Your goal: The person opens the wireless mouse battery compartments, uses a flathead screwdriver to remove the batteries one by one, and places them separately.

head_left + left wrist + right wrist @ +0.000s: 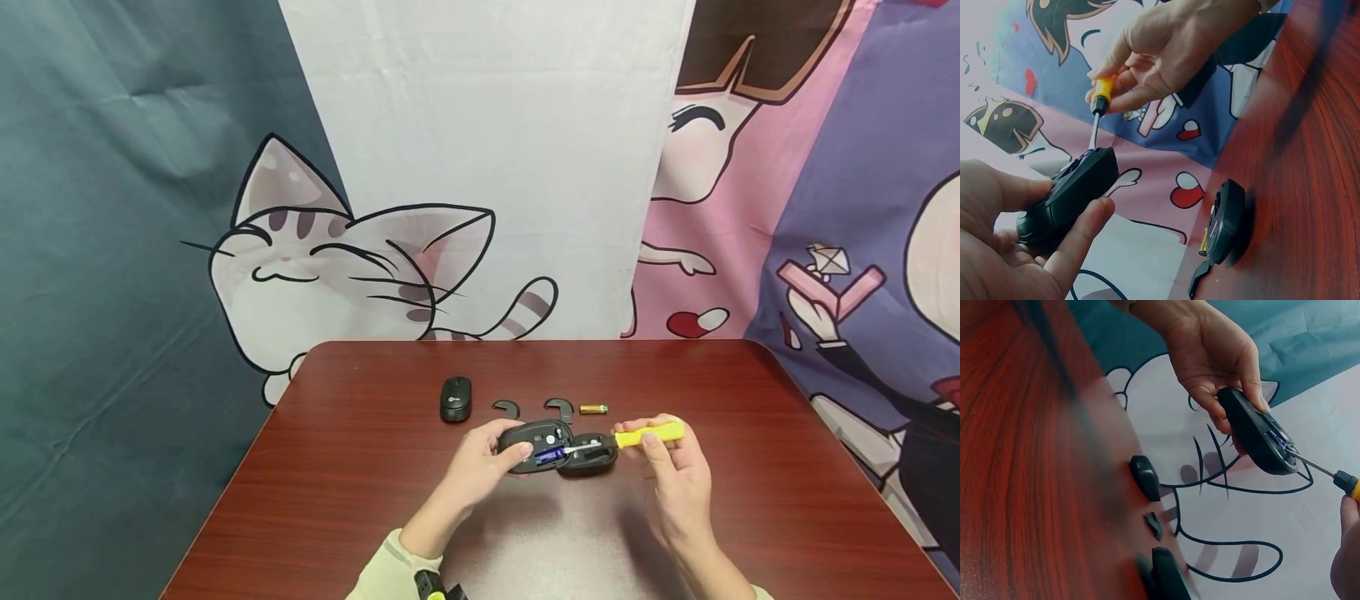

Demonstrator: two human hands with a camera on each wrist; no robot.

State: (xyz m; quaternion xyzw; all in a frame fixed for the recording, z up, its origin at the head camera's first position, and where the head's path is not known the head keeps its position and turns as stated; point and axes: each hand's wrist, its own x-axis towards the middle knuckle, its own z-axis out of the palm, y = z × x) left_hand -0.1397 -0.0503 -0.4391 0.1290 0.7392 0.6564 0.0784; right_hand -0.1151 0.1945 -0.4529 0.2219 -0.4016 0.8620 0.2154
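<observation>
My left hand [477, 467] grips a black computer mouse [516, 437] with its underside up and its battery compartment uncovered. A blue battery [550, 456] lies in that compartment. In my right hand [684, 479] is a screwdriver with a yellow handle [651, 434], pinched between thumb and fingers. Its metal shaft [1316, 464] reaches into the compartment at the battery's end; whether the tip touches the battery cannot be told. The left wrist view shows the held mouse [1066, 203] tilted, raised off the table.
On the table [337, 475], a second mouse [588, 465] lies underside up behind the held one. Farther back are an upright mouse [456, 399], two dark curved covers [507, 408] [559, 408] and a gold-green battery [593, 409]. A printed curtain [487, 125] hangs behind.
</observation>
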